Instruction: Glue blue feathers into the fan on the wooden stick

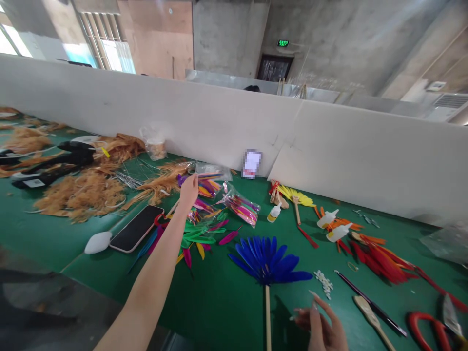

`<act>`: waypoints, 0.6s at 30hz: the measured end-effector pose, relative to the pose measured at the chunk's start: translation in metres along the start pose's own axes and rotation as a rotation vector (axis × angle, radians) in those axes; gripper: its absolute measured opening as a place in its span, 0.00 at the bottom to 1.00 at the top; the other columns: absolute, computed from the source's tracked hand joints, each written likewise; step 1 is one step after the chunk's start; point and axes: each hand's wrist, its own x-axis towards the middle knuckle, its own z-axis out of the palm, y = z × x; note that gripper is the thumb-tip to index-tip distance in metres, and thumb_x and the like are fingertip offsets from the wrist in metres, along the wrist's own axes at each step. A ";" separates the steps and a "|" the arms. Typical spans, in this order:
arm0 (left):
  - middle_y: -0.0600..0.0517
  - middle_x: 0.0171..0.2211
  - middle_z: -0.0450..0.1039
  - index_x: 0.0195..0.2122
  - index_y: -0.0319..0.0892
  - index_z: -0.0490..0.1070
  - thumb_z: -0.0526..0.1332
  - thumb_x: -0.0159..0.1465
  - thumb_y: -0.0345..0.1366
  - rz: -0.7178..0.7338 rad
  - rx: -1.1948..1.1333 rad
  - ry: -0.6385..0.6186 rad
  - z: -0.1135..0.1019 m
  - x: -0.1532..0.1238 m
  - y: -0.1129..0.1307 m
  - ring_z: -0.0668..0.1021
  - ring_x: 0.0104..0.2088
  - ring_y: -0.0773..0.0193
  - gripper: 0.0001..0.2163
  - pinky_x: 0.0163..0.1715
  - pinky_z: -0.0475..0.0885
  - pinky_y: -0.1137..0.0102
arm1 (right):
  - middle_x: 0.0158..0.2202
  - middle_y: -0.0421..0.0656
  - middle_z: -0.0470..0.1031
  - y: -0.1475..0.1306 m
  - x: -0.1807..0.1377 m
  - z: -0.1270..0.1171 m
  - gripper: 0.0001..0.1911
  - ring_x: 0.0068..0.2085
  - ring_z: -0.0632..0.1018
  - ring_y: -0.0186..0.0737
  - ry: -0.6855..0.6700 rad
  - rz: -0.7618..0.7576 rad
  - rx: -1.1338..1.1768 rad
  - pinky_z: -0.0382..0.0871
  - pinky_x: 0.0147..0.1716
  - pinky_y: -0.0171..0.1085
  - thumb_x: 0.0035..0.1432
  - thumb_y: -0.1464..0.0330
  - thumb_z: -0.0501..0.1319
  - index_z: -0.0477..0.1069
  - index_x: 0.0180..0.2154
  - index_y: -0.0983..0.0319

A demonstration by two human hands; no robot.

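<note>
My left hand [189, 191] reaches forward into a pile of coloured feathers in clear plastic packets. Its fingers are bent together at a packet of purple and orange feathers [210, 187]; what they grip is hidden. At the lower right, my right hand [323, 324] hovers with its fingers loosely curled and apart, and nothing shows between them. Beside it lies a fan of blue feathers [268, 261] on a wooden handle [267, 317]. Small white beads [324, 283] lie just beyond the right fingertips. Loose green feathers [197, 234] spread under my left forearm.
Left of my arm are a black phone [137, 229] and a white mouse-shaped object [98, 242]. Glue bottles [274, 213], a yellow fan [296, 195] and red feathers [383, 261] lie beyond. Near the right edge are a dark pen [371, 303] and red-handled scissors [427, 329].
</note>
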 end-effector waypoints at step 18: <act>0.51 0.61 0.61 0.55 0.49 0.67 0.59 0.62 0.32 0.254 0.062 -0.458 0.007 -0.010 0.005 0.64 0.60 0.57 0.20 0.59 0.59 0.62 | 0.23 0.43 0.77 -0.001 0.000 -0.001 0.31 0.22 0.76 0.37 -0.003 0.012 -0.038 0.74 0.24 0.34 0.50 0.52 0.64 0.70 0.48 0.68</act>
